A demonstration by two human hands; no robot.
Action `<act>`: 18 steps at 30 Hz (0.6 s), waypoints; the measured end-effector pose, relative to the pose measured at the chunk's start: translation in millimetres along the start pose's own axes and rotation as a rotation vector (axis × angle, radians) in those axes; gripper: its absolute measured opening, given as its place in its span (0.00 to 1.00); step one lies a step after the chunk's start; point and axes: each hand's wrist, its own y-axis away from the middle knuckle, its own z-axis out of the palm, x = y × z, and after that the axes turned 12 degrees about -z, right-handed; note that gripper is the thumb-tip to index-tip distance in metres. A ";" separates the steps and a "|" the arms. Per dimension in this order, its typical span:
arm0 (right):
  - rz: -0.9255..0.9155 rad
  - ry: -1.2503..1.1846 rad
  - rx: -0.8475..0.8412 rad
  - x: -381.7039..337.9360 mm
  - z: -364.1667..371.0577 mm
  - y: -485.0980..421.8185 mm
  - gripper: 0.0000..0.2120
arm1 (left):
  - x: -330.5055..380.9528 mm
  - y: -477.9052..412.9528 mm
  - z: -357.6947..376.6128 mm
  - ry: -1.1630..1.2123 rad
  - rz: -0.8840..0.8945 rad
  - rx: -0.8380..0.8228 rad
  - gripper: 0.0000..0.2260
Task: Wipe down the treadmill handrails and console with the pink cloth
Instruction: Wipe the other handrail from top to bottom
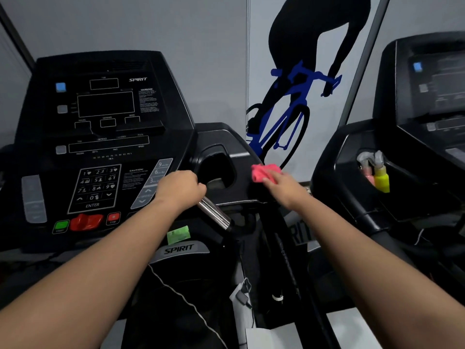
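The black treadmill console (105, 137) fills the left of the view, with a keypad and coloured buttons low on it. My left hand (180, 188) grips the top of the chrome handrail bar (216, 214) just right of the keypad. My right hand (283, 187) holds the bunched pink cloth (263, 172) against the right outer edge of the console, beside the cup-holder recess (217, 170). Part of the cloth is hidden under my fingers.
A second treadmill (412, 137) stands at the right; its tray holds a yellow spray bottle (381, 178) and a pink one (368, 176). A grey wall with a cyclist graphic (297, 91) is behind. A thin cord (176, 290) hangs below the console.
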 end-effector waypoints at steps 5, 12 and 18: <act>-0.092 0.117 -0.261 12.8 37.3 -18.3 0.17 | 7.3 -15.9 7.3 0.324 -0.204 -0.163 0.15; 0.097 -0.582 0.121 24.4 51.1 16.5 0.12 | 13.5 -11.3 17.3 0.321 -0.235 0.096 0.15; 0.288 -0.177 0.359 9.6 55.1 22.9 0.18 | 15.4 -8.2 20.8 0.317 -0.206 0.175 0.15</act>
